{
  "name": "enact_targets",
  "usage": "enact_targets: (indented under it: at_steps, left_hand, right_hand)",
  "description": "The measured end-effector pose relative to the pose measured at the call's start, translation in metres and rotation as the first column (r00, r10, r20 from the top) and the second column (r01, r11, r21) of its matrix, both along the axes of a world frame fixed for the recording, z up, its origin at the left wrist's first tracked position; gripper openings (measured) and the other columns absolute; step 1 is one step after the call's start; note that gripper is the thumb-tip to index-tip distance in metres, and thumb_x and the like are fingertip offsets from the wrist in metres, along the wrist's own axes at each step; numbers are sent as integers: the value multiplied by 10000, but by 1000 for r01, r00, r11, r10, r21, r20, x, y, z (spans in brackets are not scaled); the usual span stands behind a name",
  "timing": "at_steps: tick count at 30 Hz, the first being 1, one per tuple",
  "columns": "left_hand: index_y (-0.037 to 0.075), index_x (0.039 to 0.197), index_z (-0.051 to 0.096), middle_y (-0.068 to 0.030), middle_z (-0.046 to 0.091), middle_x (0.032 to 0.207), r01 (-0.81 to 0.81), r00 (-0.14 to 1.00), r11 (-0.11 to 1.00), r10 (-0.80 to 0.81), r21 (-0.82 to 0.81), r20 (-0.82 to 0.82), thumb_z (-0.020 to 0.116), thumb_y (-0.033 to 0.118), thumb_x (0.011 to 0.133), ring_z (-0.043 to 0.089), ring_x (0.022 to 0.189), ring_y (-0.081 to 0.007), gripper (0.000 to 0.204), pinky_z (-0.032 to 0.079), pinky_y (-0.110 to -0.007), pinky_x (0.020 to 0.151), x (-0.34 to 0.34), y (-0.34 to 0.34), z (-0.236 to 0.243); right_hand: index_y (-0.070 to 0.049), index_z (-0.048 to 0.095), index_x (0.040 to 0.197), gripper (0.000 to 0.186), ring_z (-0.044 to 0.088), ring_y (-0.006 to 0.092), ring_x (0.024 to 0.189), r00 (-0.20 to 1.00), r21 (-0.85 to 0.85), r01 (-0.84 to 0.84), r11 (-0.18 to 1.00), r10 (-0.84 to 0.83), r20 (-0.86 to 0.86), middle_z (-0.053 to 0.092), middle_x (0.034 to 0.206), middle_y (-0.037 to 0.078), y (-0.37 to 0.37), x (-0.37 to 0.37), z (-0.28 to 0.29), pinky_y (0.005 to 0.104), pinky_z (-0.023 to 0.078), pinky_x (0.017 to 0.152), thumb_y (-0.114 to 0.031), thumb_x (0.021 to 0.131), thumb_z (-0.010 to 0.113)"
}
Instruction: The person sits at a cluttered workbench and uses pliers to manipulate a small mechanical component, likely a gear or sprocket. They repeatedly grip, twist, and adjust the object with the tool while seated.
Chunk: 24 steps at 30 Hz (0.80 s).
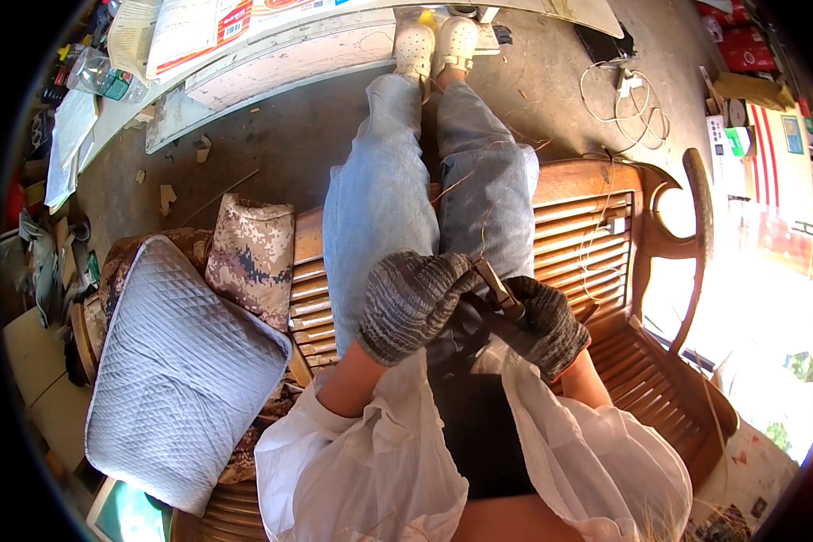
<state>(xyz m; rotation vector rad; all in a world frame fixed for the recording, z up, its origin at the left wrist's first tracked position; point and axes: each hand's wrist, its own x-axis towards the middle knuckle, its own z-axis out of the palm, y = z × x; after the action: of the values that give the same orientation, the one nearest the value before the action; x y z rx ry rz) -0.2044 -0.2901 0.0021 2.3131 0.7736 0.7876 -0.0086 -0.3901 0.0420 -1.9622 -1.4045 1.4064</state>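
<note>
Head view showed gloved left hand (413,303) and right hand (548,325), grips clamped on opposite ends of a slim brown strip (494,282) above the slatted wooden settee (646,379); a grey quilted pad (181,370) lay at the settee's left.

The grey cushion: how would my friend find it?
Find the wooden slatted bench, then look to the left of the blue jeans. The grey cushion lies there. Plain and quilted, it stands out from the brown camouflage fabric beside it.
</note>
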Motion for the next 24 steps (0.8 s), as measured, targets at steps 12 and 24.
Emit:
enact_targets:
  at_steps: [12, 24]
  left_hand:
    - [39, 951, 650, -81, 669, 855, 106, 947, 986, -59, -131, 316, 639, 133, 813, 643, 719, -250, 167, 511, -365, 671, 5, 4, -4]
    - [7, 971, 631, -100, 669, 822, 225, 929, 565, 121, -794, 350, 550, 128, 897, 666, 775, -188, 163, 509, -301, 694, 4, 3, 18]
  right_hand:
    - [-22, 684, 956, 232, 644, 155, 682, 985, -82, -17, 996, 31, 171, 683, 759, 75, -1, -4, -1, 295, 521, 647, -206, 817, 706]
    - [1, 618, 1072, 318, 630, 131, 830, 976, 33, 102, 994, -94, -197, 668, 916, 55, -1, -8, 0, 295, 515, 735, -93, 787, 724]
